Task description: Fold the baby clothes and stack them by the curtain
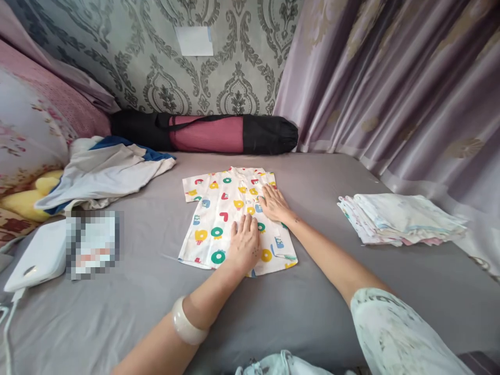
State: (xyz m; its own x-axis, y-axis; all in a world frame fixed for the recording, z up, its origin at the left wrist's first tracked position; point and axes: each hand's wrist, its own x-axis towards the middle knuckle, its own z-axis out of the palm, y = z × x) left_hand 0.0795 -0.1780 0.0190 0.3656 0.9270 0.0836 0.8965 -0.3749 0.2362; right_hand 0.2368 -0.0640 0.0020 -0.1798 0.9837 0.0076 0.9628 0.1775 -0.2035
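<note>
A small white child's shirt (219, 211) printed with coloured rings and letters lies spread on the grey bed sheet (312, 291). Its right side looks folded in toward the middle. My left hand (245, 242) rests flat on the lower part of the shirt, fingers stretched out. A pale bangle sits on that wrist. My right hand (273, 202) lies flat on the upper right part of the shirt, fingers spread and pointing toward the collar. Neither hand holds anything.
A stack of folded pale cloths (402, 219) lies at the right. Crumpled white and blue clothes (105, 172) lie at the left, near a yellow soft toy (31, 200) and pillows. A rolled mat in a black bag (207, 133) lies along the wall. A white device (39, 255) sits front left.
</note>
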